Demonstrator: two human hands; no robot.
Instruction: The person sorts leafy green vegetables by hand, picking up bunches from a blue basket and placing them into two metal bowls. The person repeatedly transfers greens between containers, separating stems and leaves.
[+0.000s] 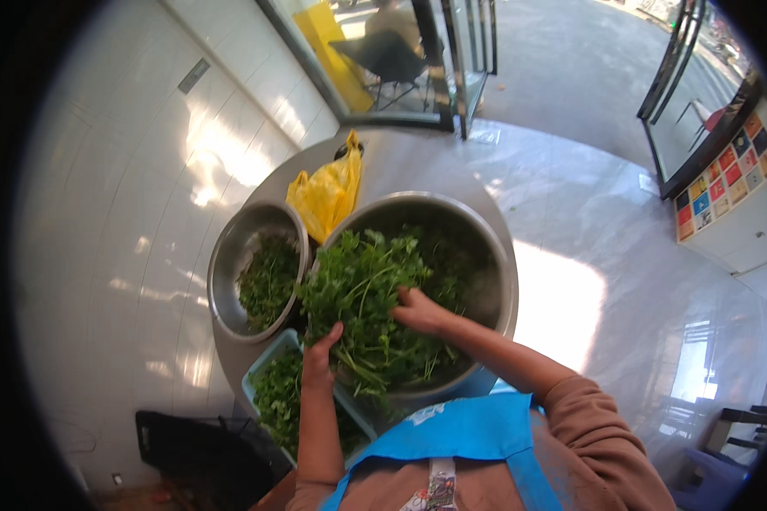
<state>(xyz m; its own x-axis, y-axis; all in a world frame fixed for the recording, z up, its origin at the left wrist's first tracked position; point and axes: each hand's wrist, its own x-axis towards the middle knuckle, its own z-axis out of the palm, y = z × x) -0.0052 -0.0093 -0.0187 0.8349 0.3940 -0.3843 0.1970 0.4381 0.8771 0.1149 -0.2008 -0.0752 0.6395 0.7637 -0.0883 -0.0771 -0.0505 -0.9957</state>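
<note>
A large bunch of leafy green herbs, like coriander (364, 281), lies over the left side of a big round metal basin (506, 268). My left hand (321, 354) grips this bunch from its left edge, thumb up, with the other fingers hidden under the leaves. On the bunch's right side my right hand (418, 311) is closed with fingers curled on some stems. More greens lie deeper in the basin, in shadow. Below my left forearm, a light-blue plastic basket (254, 383) is filled with similar greens.
A smaller metal bowl (225, 287) with darker trimmings stands at the left of the round table (415, 163). Behind it sits a yellow plastic bag (326, 195). A black chair (198, 447) is at lower left. Beyond the glass door (457, 70), a person sits outside.
</note>
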